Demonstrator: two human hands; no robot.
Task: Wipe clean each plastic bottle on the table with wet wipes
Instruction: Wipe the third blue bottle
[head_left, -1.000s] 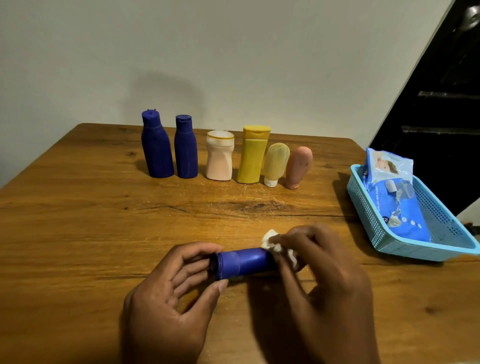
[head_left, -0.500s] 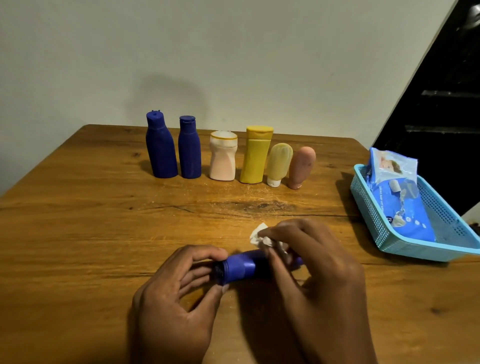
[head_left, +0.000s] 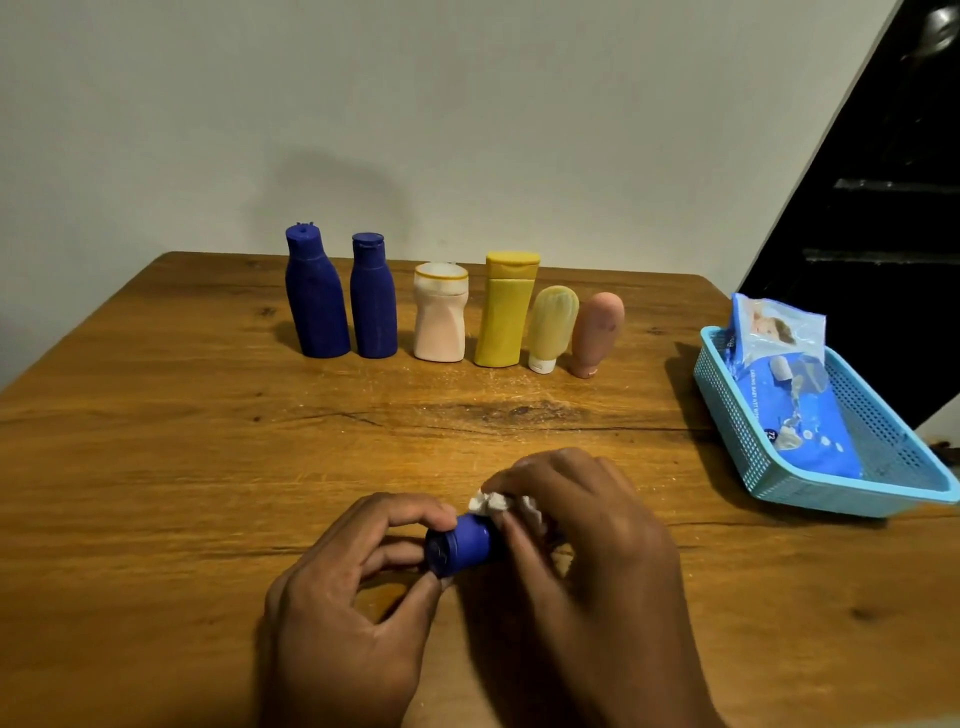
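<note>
A small blue bottle (head_left: 462, 544) lies on its side near the front of the wooden table (head_left: 156, 441). My left hand (head_left: 353, 603) pinches its left end between thumb and fingers. My right hand (head_left: 582, 561) covers the rest of the bottle and presses a crumpled white wet wipe (head_left: 493, 503) on it. Several bottles stand in a row at the back: two tall blue bottles (head_left: 316, 301) (head_left: 373, 301), a pink bottle (head_left: 440, 314), a yellow bottle (head_left: 505, 312), a pale yellow tube (head_left: 549, 328) and a pink tube (head_left: 596, 332).
A light blue plastic basket (head_left: 748, 457) sits at the table's right edge with a blue pack of wet wipes (head_left: 789, 395) inside. A plain wall rises behind the table, and a dark doorway is at the right.
My right hand with the wipe has slid left along the bottle, covering more of it. Only the bottle's left end shows now. My left hand keeps its hold.
</note>
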